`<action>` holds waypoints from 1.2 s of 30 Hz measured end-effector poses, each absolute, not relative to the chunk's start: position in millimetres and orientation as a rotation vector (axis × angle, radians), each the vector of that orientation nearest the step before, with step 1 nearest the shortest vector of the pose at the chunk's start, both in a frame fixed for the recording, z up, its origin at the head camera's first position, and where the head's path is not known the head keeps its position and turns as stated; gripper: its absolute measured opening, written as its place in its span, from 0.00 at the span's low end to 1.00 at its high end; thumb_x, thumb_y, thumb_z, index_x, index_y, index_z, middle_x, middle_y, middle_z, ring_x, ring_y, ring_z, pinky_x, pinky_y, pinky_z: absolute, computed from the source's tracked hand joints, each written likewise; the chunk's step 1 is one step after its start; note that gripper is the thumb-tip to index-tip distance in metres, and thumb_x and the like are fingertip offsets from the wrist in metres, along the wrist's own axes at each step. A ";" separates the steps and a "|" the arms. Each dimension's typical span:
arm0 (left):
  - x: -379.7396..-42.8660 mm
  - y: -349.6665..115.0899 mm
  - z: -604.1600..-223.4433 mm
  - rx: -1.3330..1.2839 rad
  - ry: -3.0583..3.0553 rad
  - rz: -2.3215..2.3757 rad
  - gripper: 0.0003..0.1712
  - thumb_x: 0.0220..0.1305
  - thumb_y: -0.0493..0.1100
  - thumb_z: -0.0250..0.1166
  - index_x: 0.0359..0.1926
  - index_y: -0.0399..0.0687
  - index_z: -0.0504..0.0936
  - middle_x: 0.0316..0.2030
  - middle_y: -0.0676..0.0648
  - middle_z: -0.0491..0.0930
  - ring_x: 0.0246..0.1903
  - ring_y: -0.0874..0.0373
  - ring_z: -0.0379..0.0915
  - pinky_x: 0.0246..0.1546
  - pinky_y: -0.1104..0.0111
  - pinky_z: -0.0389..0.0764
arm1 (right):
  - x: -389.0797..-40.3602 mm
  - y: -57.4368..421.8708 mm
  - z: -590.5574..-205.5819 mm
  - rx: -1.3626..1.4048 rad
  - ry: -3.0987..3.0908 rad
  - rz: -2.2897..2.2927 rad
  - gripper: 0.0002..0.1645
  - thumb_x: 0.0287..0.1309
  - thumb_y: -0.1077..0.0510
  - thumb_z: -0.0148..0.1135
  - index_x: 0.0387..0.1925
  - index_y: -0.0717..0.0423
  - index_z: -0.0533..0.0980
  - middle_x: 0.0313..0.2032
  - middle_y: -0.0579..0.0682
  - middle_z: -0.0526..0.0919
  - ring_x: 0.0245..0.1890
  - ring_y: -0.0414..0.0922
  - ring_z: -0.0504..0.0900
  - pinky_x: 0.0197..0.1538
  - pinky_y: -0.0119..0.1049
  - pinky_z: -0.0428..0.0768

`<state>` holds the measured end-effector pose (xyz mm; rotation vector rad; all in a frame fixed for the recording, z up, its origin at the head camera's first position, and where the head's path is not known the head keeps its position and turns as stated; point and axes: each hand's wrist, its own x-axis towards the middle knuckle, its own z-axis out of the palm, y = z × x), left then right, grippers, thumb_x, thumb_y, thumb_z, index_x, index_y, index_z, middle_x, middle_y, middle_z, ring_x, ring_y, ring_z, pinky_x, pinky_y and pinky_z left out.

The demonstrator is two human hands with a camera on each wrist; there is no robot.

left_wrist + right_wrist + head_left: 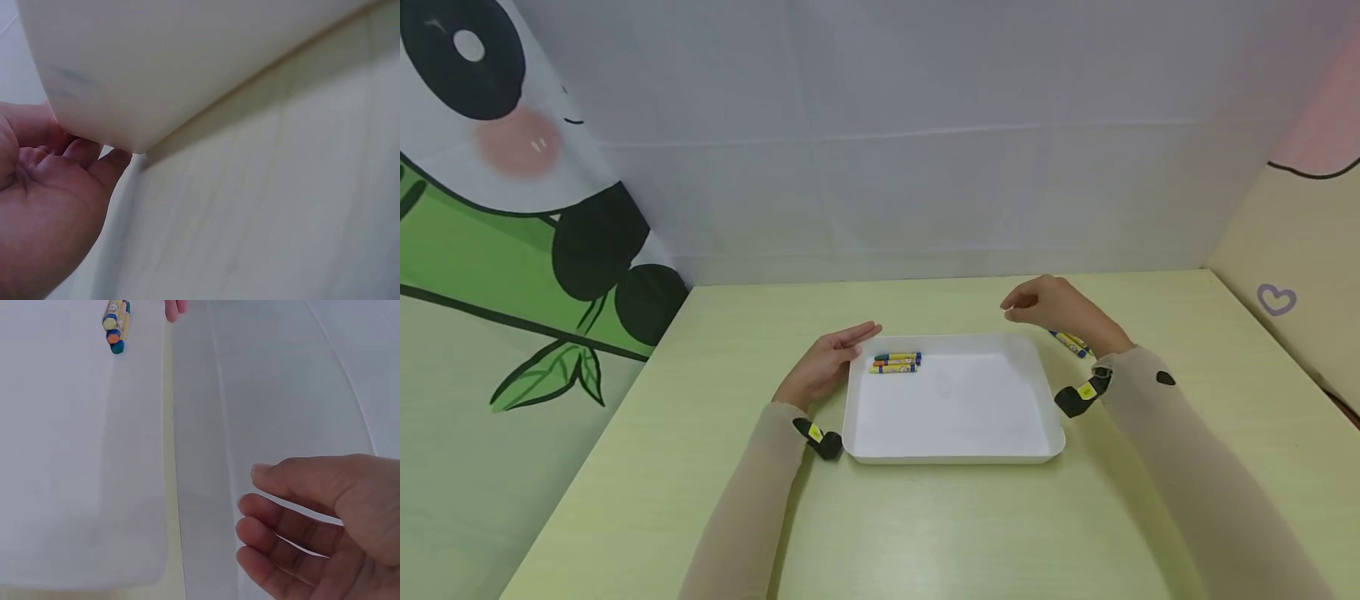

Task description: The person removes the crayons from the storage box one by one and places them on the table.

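A white rectangular tray (955, 408) lies on the table. Three crayons (895, 367) in yellow printed wrappers sit together near its far left corner; their ends look yellow, orange and green in the right wrist view. At that corner my left hand (826, 362) holds the tray's edge, thumb by the rim and fingers along the far side. Part of those fingers is hidden behind the tray wall in the left wrist view. My right hand (1060, 310), fingers loosely bent and nothing between them, hovers past the far right corner. More crayons (1070, 343) lie beneath its wrist, partly covered.
The pale wooden table (940, 533) reaches back to a white cloth wall (880, 192). A panel with printed cartoon shapes (512, 250) stands on the left. Another panel with a purple heart (1276, 300) borders the right side.
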<state>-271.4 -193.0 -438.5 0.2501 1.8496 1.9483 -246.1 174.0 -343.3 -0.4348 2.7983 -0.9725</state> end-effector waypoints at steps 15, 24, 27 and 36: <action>-273.3 -192.9 -441.2 0.262 1.847 1.951 0.28 0.72 0.29 0.44 0.71 0.46 0.61 0.71 0.48 0.61 0.72 0.54 0.52 0.71 0.58 0.57 | -261.1 96.1 -362.9 -0.617 2.675 -0.912 0.14 0.60 0.60 0.63 0.47 0.61 0.82 0.41 0.53 0.85 0.41 0.46 0.81 0.45 0.39 0.80; -271.0 -192.5 -438.2 0.249 1.871 1.935 0.28 0.73 0.30 0.44 0.71 0.47 0.63 0.71 0.50 0.62 0.72 0.54 0.51 0.71 0.57 0.57 | -264.9 64.9 -373.3 -0.645 2.629 -0.863 0.12 0.59 0.62 0.63 0.44 0.59 0.83 0.42 0.51 0.85 0.41 0.44 0.79 0.48 0.38 0.80; -270.5 -193.0 -437.5 0.254 1.872 1.937 0.28 0.73 0.30 0.44 0.71 0.46 0.63 0.71 0.49 0.62 0.73 0.54 0.51 0.71 0.57 0.57 | -267.2 55.6 -378.0 -0.633 2.622 -0.844 0.11 0.58 0.62 0.64 0.43 0.58 0.84 0.41 0.50 0.85 0.40 0.44 0.78 0.48 0.37 0.78; -271.8 -194.0 -438.5 0.255 1.864 1.941 0.28 0.72 0.29 0.44 0.71 0.47 0.62 0.71 0.49 0.62 0.73 0.55 0.50 0.71 0.58 0.56 | -269.9 37.7 -387.0 -0.602 2.609 -0.781 0.06 0.56 0.62 0.66 0.37 0.55 0.84 0.38 0.48 0.84 0.37 0.43 0.76 0.45 0.34 0.76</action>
